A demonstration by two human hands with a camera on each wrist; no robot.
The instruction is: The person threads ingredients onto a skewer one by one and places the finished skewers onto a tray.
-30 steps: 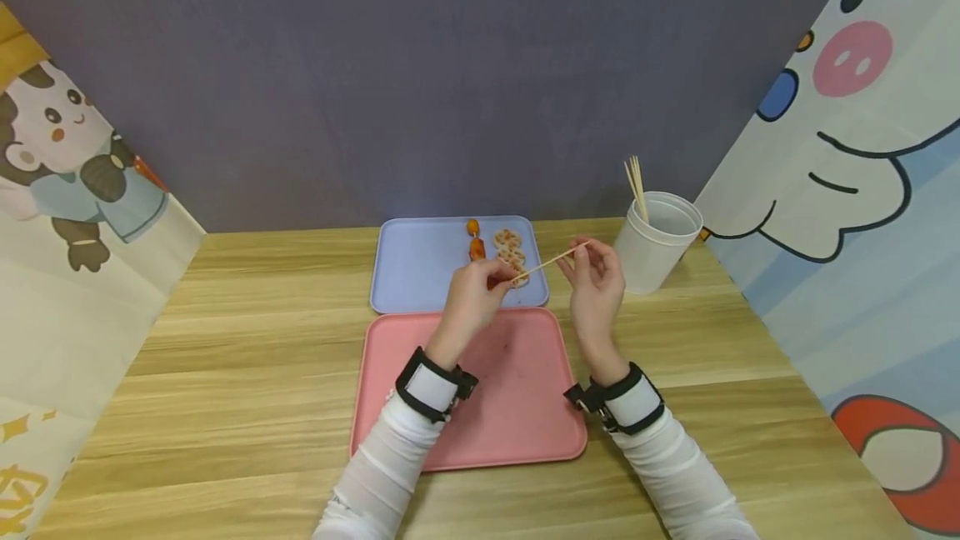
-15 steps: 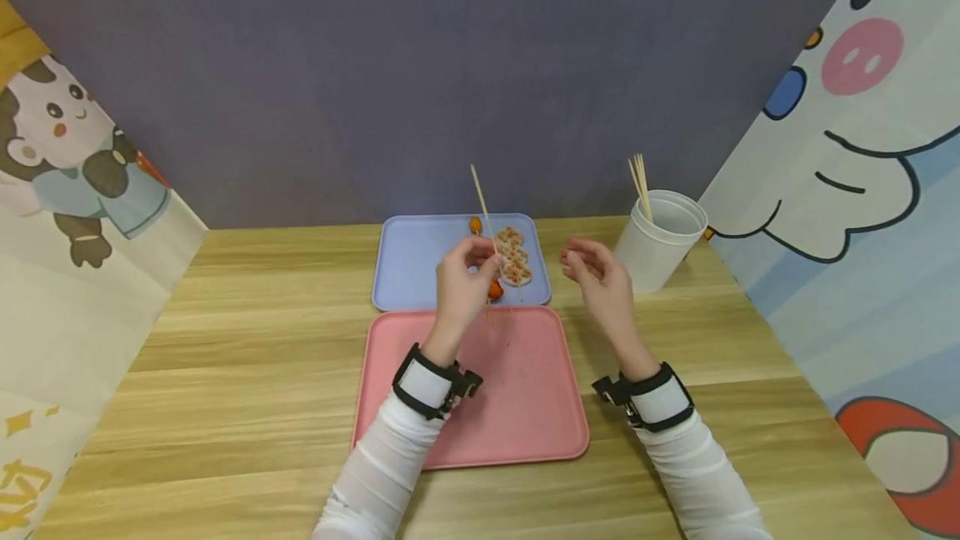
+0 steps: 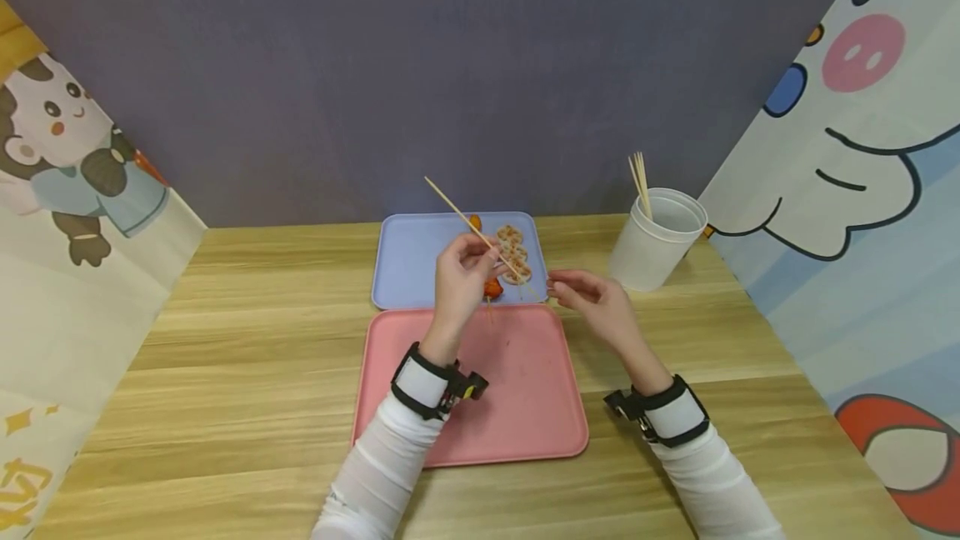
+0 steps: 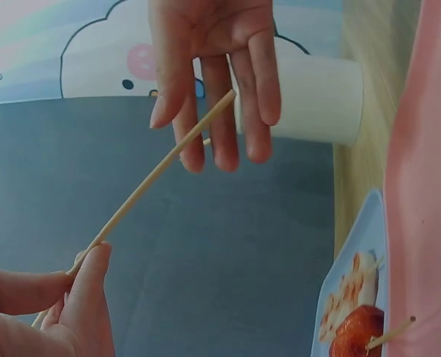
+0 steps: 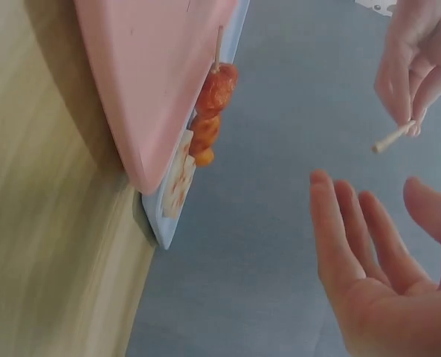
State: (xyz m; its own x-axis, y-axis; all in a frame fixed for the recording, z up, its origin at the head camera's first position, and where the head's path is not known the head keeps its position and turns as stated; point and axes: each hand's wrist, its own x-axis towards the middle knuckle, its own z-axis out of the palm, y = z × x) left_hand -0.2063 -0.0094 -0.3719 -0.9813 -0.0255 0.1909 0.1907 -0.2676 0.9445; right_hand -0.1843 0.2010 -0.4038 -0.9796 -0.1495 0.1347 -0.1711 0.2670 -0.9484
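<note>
My left hand (image 3: 459, 277) pinches a thin wooden skewer (image 4: 155, 178) between thumb and fingers, over the blue tray (image 3: 412, 261). In the head view the skewer slants from upper left down towards my right hand (image 3: 603, 311). That hand holds nothing; its fingers are extended with the thumb apart, and in the right wrist view a gap shows between them and the skewer's end. On the blue tray lie a skewer of glossy orange-red pieces (image 5: 217, 91), partly hidden by my left hand in the head view, and a skewer of flat, pale round slices with browned marks (image 3: 511, 236).
A pink tray (image 3: 525, 390) lies in front of the blue one, under my left forearm. A white tub (image 3: 647, 252) with several wooden skewers (image 3: 640, 182) stands at the back right. Behind is a grey wall (image 3: 337, 82); printed cartoon panels flank the wooden table (image 3: 247, 340).
A second ago both hands held the skewer. My right hand has let go, and the skewer has swung round in my left hand. The right hand has since moved left towards its lower end.
</note>
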